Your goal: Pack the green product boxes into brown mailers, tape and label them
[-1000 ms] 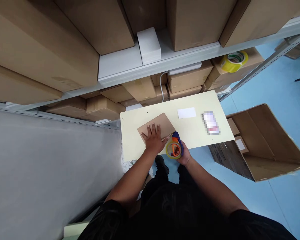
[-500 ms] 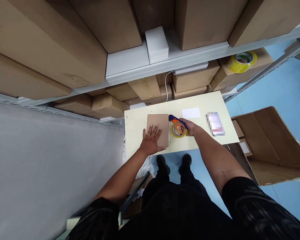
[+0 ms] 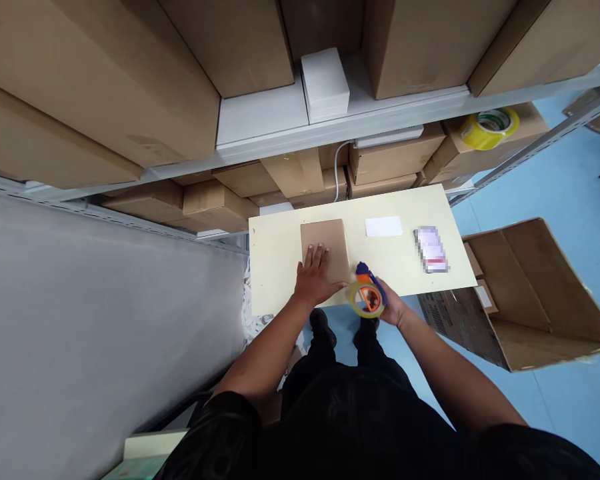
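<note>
A small flat brown cardboard box (image 3: 326, 241) lies on a pale yellow table (image 3: 275, 253). My left hand (image 3: 314, 277) rests flat on the box's near end, fingers stretched out. My right hand (image 3: 391, 303) grips a tape dispenser (image 3: 366, 295) with a blue and orange frame and a roll of clear tape. The dispenser sits at the table's near edge, just right of the box's near right corner.
A white card (image 3: 383, 227) and a blurred small item (image 3: 431, 249) lie on the table's right side. An open cardboard carton (image 3: 530, 293) stands on the blue floor to the right. Metal shelves (image 3: 330, 127) with cartons and a yellow tape roll (image 3: 490, 127) rise behind.
My right hand drew the tape dispenser from the box's far right side back to the table's near edge. The box stayed under my left hand.
</note>
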A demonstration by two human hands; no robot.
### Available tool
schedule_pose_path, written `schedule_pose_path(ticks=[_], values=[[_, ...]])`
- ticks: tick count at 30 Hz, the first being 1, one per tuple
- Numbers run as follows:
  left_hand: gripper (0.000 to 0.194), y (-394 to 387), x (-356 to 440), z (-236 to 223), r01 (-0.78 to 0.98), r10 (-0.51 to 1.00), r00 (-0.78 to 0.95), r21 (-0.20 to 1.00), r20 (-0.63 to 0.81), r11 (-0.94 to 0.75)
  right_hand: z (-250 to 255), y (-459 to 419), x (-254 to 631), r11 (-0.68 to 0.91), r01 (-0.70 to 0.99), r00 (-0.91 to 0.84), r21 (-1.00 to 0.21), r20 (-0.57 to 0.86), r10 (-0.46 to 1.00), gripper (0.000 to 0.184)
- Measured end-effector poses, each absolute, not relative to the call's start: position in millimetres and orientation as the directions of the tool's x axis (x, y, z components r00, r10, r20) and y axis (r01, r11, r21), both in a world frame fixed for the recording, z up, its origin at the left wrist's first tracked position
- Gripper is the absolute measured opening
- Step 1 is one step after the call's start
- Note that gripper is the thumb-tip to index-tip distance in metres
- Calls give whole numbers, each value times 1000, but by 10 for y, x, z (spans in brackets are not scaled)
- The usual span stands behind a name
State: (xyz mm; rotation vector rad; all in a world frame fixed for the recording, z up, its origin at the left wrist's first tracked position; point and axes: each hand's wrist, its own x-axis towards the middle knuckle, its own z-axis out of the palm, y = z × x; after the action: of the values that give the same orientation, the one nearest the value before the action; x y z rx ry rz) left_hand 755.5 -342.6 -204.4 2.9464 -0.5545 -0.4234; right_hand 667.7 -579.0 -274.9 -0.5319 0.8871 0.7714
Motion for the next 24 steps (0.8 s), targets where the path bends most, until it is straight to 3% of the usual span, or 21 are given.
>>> schedule_pose_path(ticks=[4,8,11,18,24], values=[[118,-3688,7563,-2092,-235,-270,936,171,-224,-957,-2728,-5530,6218,715,-699,413,-5,-819,398,49],[107,-3835,7428,-2076,-211,-251,948,204,-196,-956,-2726,-5380,6392,834,-551,503,-34,-811,299,46],[107,-3797,7264,-2009,-277,-312,929,188,-197,-942,-2764,-5510,6744,844,-532,556,-70,-781,285,48],[87,-3293,7513,-1826,-461,-484,831,147,-275,-875,-2732,-6132,7604,579,-795,446,-181,-822,355,42],[108,-3139,7888,-1915,-381,-396,867,111,-304,-918,-2616,-6180,8025,424,-871,398,-248,-863,312,40]])
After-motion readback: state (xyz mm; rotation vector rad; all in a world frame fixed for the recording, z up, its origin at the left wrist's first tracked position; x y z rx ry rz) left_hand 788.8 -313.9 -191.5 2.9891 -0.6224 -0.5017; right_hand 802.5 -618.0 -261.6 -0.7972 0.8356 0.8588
